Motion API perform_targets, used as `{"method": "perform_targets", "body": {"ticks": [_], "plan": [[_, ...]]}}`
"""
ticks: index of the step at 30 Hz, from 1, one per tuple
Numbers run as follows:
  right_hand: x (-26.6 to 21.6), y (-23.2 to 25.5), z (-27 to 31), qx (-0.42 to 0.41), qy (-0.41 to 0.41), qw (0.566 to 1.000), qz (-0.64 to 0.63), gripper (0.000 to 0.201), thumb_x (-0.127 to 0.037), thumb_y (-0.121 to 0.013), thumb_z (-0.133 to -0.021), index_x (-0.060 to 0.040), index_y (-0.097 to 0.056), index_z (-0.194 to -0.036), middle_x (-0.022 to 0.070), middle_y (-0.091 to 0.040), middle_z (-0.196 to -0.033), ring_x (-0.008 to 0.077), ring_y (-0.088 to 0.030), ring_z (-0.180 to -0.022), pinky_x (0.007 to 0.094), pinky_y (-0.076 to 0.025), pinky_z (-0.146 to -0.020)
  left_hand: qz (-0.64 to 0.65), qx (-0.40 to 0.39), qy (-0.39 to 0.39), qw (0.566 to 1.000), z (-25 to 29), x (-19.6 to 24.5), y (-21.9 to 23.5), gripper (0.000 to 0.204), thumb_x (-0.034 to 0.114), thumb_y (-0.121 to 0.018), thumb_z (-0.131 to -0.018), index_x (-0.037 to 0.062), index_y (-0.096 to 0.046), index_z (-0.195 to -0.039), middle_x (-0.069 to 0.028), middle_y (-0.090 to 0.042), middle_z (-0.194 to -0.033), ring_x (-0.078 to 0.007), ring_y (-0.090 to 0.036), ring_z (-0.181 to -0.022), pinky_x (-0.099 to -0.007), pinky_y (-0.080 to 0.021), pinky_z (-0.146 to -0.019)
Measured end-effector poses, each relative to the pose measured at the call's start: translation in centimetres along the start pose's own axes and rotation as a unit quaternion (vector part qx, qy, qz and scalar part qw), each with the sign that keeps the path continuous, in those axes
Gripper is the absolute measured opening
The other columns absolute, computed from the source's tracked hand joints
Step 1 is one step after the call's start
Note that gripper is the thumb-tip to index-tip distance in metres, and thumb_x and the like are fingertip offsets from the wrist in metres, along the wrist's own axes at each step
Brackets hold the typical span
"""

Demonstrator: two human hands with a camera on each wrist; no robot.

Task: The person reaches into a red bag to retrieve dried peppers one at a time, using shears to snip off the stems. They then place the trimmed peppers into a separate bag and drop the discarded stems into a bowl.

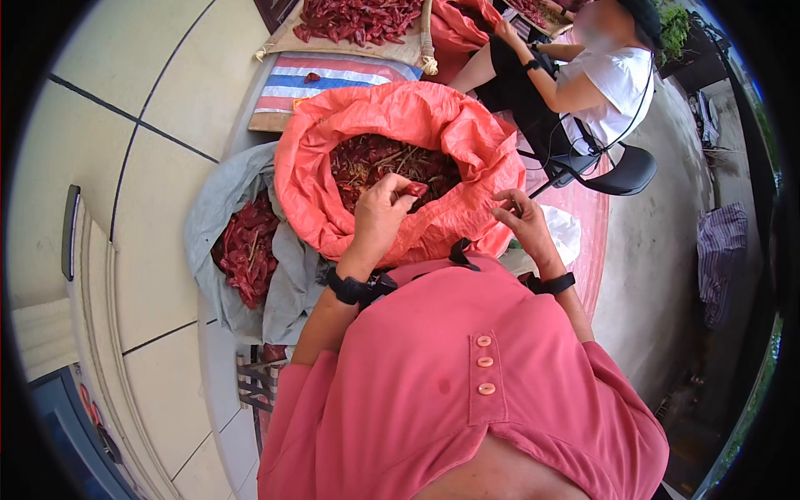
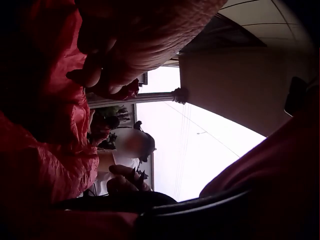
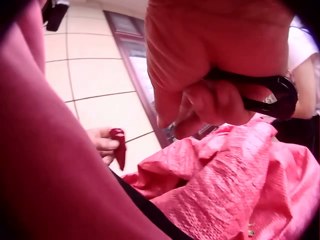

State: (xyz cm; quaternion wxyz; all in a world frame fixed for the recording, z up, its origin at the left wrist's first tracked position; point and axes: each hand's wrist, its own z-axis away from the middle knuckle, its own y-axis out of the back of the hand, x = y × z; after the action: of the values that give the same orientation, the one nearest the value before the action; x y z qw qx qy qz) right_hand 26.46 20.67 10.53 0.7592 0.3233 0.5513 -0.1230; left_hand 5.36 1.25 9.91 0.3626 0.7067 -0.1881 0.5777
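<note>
Over the mouth of a large red woven sack point(image 1: 312, 125), my left hand point(image 1: 379, 217) pinches a dried red chili pepper point(image 1: 415, 190) between thumb and fingers. The same chili point(image 3: 119, 147) points downward in the right wrist view. My right hand point(image 1: 527, 223) is at the sack's right rim, apart from the left one. Its fingers curl round scissors with a black looped handle point(image 3: 286, 97); the blades are mostly hidden. Inside the sack lie dried chilies and stem bits point(image 1: 392, 158).
A grey sack point(image 1: 208, 200) holding red chilies point(image 1: 247, 250) stands at the left. Beyond the red sack are a striped bag point(image 1: 333, 75) and a tray point(image 1: 408, 52) heaped with chilies. Another person point(image 1: 604, 83) sits on a black chair point(image 1: 625, 171) at the upper right.
</note>
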Motion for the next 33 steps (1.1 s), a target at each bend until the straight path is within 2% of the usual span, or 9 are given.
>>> {"method": "perform_targets", "body": {"ticks": [3,10,16,19,23,27,30,32,33], "plan": [[-6.7,-1.6,0.1,-0.070,0.041,0.989,0.120,0.026,-0.011,-0.071,-0.081,-0.0058,-0.061,-0.105,0.0022,-0.061,-0.082,0.0099,-0.058,-0.075,0.0257,-0.048,-0.069,-0.023,-0.049,-0.087,0.995,-0.4,0.8,-1.8,0.016,0.002,-0.065,-0.077,0.0031,-0.060,-0.093,-0.0106,-0.061,-0.086,-0.0260,-0.062,-0.077,-0.0346,-0.049,-0.069],[-6.7,-3.3,-1.4,-0.082,0.154,0.978,0.116,0.022,-0.011,-0.071,-0.081,-0.0035,-0.062,-0.100,0.0075,-0.065,-0.092,0.0181,-0.064,-0.083,0.0301,-0.050,-0.074,0.022,-0.125,-0.044,0.991,-0.8,2.3,-3.6,0.020,0.002,-0.067,-0.075,0.0021,-0.057,-0.092,-0.0111,-0.060,-0.087,-0.0271,-0.061,-0.078,-0.0361,-0.048,-0.070],[-6.5,-3.1,-0.7,-0.106,0.099,0.981,0.128,0.015,-0.009,-0.069,-0.081,-0.0026,-0.062,-0.093,0.0081,-0.065,-0.083,0.0179,-0.063,-0.078,0.0302,-0.049,-0.070,-0.069,-0.147,-0.105,0.981,-0.9,1.4,-4.0,0.019,0.003,-0.069,-0.074,0.0017,-0.055,-0.088,-0.0112,-0.061,-0.086,-0.0279,-0.061,-0.076,-0.0362,-0.048,-0.068],[-6.2,-3.2,-0.5,-0.107,0.101,0.979,0.141,0.013,-0.007,-0.069,-0.082,-0.0021,-0.061,-0.090,0.0052,-0.063,-0.078,0.0134,-0.061,-0.073,0.0284,-0.047,-0.066,-0.018,-0.188,-0.064,0.980,-0.7,1.3,-3.8,0.018,0.003,-0.067,-0.077,0.0003,-0.059,-0.094,-0.0083,-0.061,-0.086,-0.0144,-0.059,-0.071,-0.0288,-0.047,-0.063],[-4.6,-2.9,-0.4,-0.093,0.054,0.993,0.040,0.011,-0.008,-0.068,-0.085,-0.0014,-0.060,-0.089,-0.0009,-0.057,-0.073,0.0068,-0.053,-0.069,0.0241,-0.044,-0.062,-0.006,-0.234,-0.044,0.971,-0.3,-1.2,-3.6,0.018,0.012,-0.063,-0.081,0.0010,-0.060,-0.096,-0.0147,-0.066,-0.095,-0.0303,-0.065,-0.087,-0.0363,-0.050,-0.073],[-6.3,-1.1,0.6,0.027,-0.057,0.990,-0.125,0.011,-0.011,-0.068,-0.087,-0.0044,-0.059,-0.091,-0.0067,-0.053,-0.075,0.0028,-0.046,-0.067,0.0193,-0.039,-0.059,-0.013,-0.242,0.053,0.969,-0.4,-3.7,-2.4,0.018,0.012,-0.055,-0.086,0.0039,-0.062,-0.101,-0.0129,-0.067,-0.074,-0.0312,-0.066,-0.071,-0.0377,-0.052,-0.067],[-4.0,-0.7,1.0,0.187,-0.033,0.967,-0.167,0.013,-0.014,-0.068,-0.088,-0.0054,-0.059,-0.090,-0.0049,-0.053,-0.076,0.0019,-0.042,-0.062,0.0177,-0.033,-0.052,0.006,-0.210,0.159,0.965,-1.3,-4.3,-1.4,0.024,0.007,-0.055,-0.084,0.0042,-0.060,-0.107,-0.0143,-0.066,-0.086,-0.0285,-0.065,-0.074,-0.0352,-0.051,-0.071],[-3.7,-0.2,1.5,0.296,-0.048,0.943,-0.141,0.014,-0.015,-0.067,-0.088,-0.0041,-0.058,-0.089,-0.0046,-0.053,-0.076,0.0019,-0.040,-0.059,0.0185,-0.032,-0.050,-0.117,-0.104,-0.065,0.985,-2.1,-7.8,-2.3,0.032,0.002,-0.054,-0.082,0.0041,-0.058,-0.114,-0.0168,-0.061,-0.102,-0.0265,-0.063,-0.082,-0.0341,-0.050,-0.077],[-2.9,0.3,1.8,0.316,-0.044,0.936,-0.147,0.014,-0.015,-0.066,-0.089,-0.0035,-0.058,-0.090,-0.0036,-0.054,-0.076,0.0019,-0.039,-0.057,0.0191,-0.032,-0.048,-0.082,-0.155,0.064,0.982,-2.9,-6.0,-2.0,0.038,-0.002,-0.054,-0.080,0.0036,-0.057,-0.117,-0.0184,-0.055,-0.113,-0.0291,-0.060,-0.095,-0.0357,-0.048,-0.085]]}}
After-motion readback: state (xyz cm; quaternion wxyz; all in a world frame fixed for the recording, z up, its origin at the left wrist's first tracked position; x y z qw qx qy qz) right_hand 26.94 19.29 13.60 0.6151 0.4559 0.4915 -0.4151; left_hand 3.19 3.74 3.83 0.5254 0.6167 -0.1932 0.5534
